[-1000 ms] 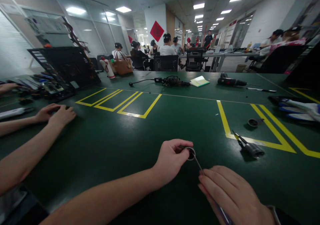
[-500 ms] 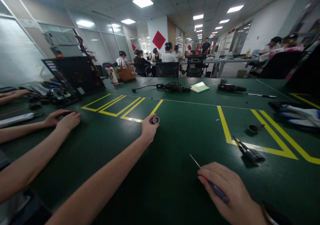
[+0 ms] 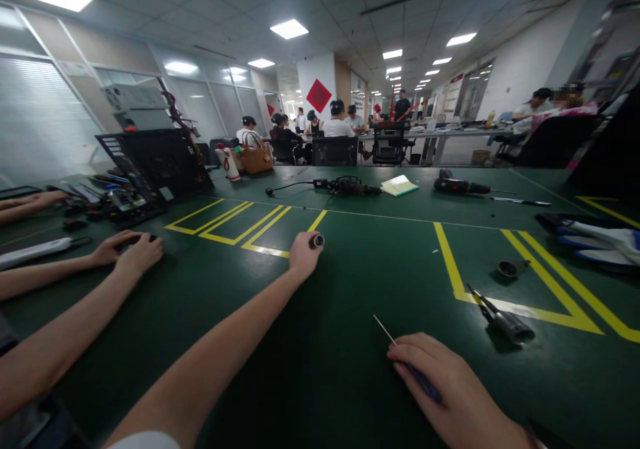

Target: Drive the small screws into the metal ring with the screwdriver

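My left hand (image 3: 304, 257) is closed round a small dark cylindrical part (image 3: 317, 241), whose round open end faces me. At the lower right, my right hand (image 3: 440, 379) grips a screwdriver (image 3: 384, 329) with a dark purple handle; its thin shaft points up and left. To the right of that hand lies a grey metal housing (image 3: 515, 326) with thin prongs, across the yellow tape. A dark ring-shaped part (image 3: 509, 268) sits just behind the housing.
Green table (image 3: 350, 289) with yellow tape outlines. A corded tool (image 3: 347, 185), a notepad (image 3: 400, 185) and a black drill (image 3: 457, 184) lie at the back. White-and-blue items (image 3: 605, 236) are at right. Another person's hands (image 3: 131, 252) work at left, near a black rack (image 3: 160, 166).
The view has tilted up slightly. My left hand has turned the cylindrical part a little, so its open end shows less. My right hand still holds the screwdriver, slightly further left.
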Action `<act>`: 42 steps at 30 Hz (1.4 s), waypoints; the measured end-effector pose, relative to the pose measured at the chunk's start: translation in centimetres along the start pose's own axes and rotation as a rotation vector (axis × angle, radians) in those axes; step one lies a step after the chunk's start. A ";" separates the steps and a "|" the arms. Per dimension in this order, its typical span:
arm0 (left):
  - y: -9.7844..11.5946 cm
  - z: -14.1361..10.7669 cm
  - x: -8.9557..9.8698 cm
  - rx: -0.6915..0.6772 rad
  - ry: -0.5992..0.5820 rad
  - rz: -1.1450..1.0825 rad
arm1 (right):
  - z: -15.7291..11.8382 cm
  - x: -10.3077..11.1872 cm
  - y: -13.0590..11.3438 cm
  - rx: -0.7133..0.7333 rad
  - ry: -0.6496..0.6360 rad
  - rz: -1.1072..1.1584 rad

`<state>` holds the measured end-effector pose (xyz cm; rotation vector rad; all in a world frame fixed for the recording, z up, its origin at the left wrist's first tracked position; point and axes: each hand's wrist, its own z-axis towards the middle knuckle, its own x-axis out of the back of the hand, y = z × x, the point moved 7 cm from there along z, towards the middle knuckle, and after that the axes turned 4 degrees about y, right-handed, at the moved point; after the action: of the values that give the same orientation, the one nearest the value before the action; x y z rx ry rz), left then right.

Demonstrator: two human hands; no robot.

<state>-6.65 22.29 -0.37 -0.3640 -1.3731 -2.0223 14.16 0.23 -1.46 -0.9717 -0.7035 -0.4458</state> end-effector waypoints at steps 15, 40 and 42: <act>9.8 -13.5 -5.1 -0.146 -0.847 -0.691 | -0.5 2.5 3.5 -0.462 0.485 1.159; 10.1 -15.2 -5.0 -0.391 -0.814 -0.449 | -1.5 3.2 1.5 -0.303 0.300 0.401; 10.0 -15.0 -4.9 -0.427 -0.742 -0.402 | -1.2 3.4 0.2 -0.239 0.288 0.318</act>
<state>5.49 8.20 -2.04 -1.2066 -1.4927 -2.6693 17.11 -0.83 0.41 -1.1920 -0.2311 -0.3832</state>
